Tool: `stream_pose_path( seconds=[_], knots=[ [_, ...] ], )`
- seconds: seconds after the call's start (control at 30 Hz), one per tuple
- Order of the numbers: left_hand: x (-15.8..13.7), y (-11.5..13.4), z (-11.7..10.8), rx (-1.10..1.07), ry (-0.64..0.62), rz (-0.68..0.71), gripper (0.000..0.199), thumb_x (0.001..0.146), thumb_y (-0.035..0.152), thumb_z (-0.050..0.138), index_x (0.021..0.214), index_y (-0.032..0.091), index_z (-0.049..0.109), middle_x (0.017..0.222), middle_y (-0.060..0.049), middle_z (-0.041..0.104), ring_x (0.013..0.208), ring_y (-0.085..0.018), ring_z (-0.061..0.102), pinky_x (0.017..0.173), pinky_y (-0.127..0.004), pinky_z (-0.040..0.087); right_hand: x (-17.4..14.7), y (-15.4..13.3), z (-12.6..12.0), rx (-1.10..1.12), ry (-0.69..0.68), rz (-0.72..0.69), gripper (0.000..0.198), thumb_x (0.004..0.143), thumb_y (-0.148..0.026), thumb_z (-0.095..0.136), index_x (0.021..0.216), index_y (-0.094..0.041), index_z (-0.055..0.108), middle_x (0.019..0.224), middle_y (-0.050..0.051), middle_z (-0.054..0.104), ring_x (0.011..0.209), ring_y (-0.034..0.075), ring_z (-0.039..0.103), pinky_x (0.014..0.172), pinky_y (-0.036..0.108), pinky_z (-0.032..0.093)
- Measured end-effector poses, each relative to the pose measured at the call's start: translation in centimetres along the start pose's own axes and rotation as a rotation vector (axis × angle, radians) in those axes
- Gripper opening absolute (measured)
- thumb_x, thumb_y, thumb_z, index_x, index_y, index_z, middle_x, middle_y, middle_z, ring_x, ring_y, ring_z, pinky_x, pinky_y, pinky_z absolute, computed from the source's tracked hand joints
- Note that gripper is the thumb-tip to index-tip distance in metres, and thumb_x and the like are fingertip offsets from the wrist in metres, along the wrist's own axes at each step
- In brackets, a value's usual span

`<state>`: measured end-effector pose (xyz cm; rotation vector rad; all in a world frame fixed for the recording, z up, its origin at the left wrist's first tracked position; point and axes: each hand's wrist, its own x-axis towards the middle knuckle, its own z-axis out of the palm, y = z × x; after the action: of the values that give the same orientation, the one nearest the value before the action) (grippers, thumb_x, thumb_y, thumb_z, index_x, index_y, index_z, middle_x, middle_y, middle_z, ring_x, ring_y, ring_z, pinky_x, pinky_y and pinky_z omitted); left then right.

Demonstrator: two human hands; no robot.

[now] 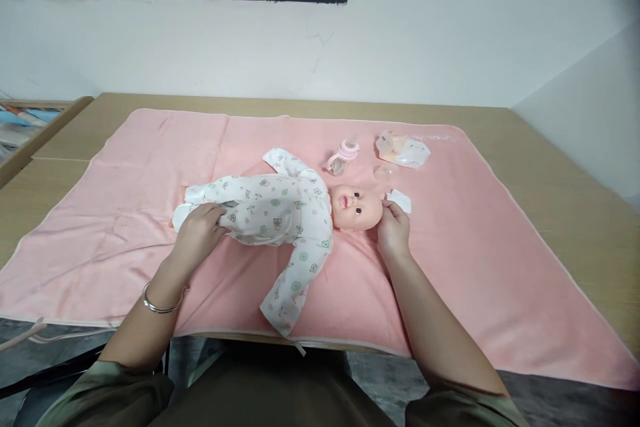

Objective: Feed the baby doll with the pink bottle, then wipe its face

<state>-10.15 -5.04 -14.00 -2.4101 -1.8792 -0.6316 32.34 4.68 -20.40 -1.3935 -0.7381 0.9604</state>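
Observation:
A baby doll (357,208) lies on its back, head to the right, in a white printed onesie (270,207). Both sleeves are spread out, one pointing toward me, and no doll hands show at the cuffs. My left hand (200,230) is closed on the nearer trouser leg, close to the feet. At the crown of the doll's head, my right hand (393,230) has its fingers curled against the head; its grip is partly hidden. Just beyond those fingers lies a small white piece (400,200), its kind unclear.
A pink blanket (475,267) covers much of the wooden table (565,180). Past the doll lie a pink baby bottle (344,155), a small clear object (384,173) and a crumpled plastic packet (404,149). A white wall (425,47) rises behind.

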Motion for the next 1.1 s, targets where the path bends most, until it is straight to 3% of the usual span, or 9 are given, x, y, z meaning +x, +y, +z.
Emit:
stream_pose_path(
  seconds=[0.47, 0.87, 1.1],
  knots=[
    [0.01, -0.2, 0.09, 0.001, 0.039, 0.035, 0.017, 0.08, 0.015, 0.06, 0.097, 0.018, 0.063, 0.099, -0.012, 0.071, 0.095, -0.031, 0.067, 0.083, -0.043, 0.055, 0.03, 0.13, -0.13, 0.008, -0.012, 0.009, 0.026, 0.062, -0.036, 0.067, 0.078, -0.017, 0.062, 0.067, -0.002, 0.057, 0.063, 0.01, 0.049, 0.058, 0.022, 0.037],
    [0.05, -0.26, 0.05, -0.026, 0.019, 0.014, 0.018, 0.082, 0.018, 0.059, 0.099, 0.022, 0.063, 0.1, -0.01, 0.072, 0.099, -0.031, 0.067, 0.084, -0.044, 0.054, 0.15, 0.42, -0.47, -0.053, -0.062, -0.084, 0.027, 0.07, -0.043, 0.067, 0.081, -0.018, 0.064, 0.074, -0.001, 0.061, 0.07, 0.012, 0.054, 0.064, 0.022, 0.042],
    [0.0, -0.73, 0.22, -0.027, 0.031, 0.037, 0.018, 0.085, 0.024, 0.061, 0.102, 0.02, 0.063, 0.104, -0.012, 0.072, 0.1, -0.033, 0.067, 0.084, -0.045, 0.055, -0.25, -0.23, 0.25, 0.072, -0.103, -0.103, 0.028, 0.072, -0.042, 0.067, 0.084, -0.017, 0.069, 0.085, 0.001, 0.067, 0.077, 0.012, 0.058, 0.069, 0.023, 0.043]
  ],
)
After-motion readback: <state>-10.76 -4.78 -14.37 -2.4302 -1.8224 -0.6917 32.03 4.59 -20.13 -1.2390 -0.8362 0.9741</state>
